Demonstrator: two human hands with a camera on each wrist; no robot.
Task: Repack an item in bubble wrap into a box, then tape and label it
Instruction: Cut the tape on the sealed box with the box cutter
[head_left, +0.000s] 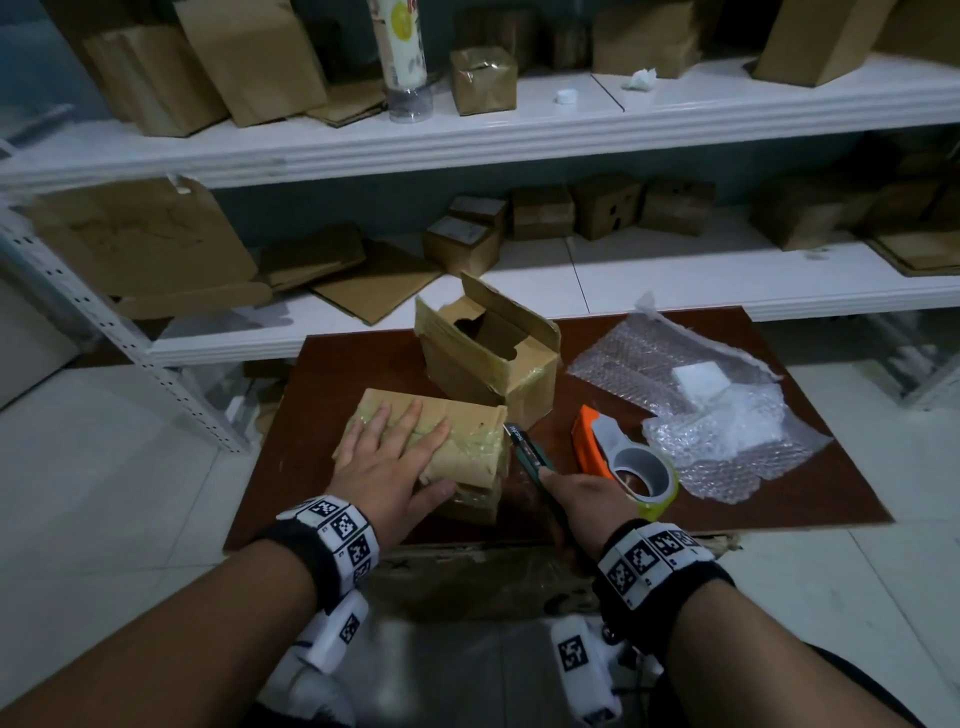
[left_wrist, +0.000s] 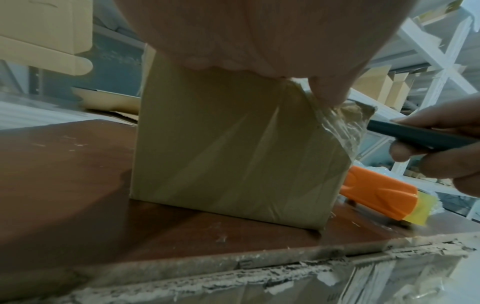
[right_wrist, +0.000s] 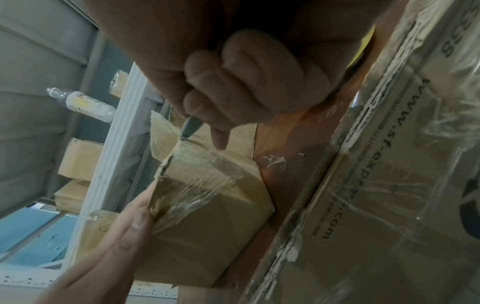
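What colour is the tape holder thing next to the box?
The tape dispenser is bright orange, with a grey core. It shows best in the head view.

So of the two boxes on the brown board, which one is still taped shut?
The near box under the left hand, with tape across its top. The box behind it stands with flaps up.

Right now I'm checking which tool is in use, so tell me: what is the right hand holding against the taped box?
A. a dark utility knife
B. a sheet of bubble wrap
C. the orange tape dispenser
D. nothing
A: the right hand grips a dark utility knife with its tip at the corner of the taped box, while the orange tape dispenser lies untouched on the board.
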